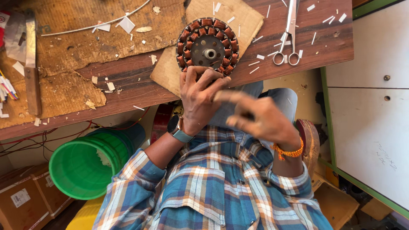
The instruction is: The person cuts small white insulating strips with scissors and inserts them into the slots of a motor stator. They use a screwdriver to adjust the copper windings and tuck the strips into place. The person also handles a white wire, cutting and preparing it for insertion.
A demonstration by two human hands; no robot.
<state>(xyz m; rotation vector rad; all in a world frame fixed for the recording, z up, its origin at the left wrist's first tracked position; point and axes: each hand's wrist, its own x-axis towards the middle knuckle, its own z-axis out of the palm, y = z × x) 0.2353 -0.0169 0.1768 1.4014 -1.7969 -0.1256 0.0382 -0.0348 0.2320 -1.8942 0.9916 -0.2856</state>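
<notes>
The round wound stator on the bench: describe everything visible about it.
The stator is a flat metal disc ringed with copper-coloured wire coils, with a small hub at its centre. It lies on a piece of cardboard at the wooden bench's near edge. The left hand grips its near rim; the blurred right hand is off it.

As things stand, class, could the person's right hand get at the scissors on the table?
Probably yes: the right hand is free, and nothing lies between it and the scissors on the table.
</notes>
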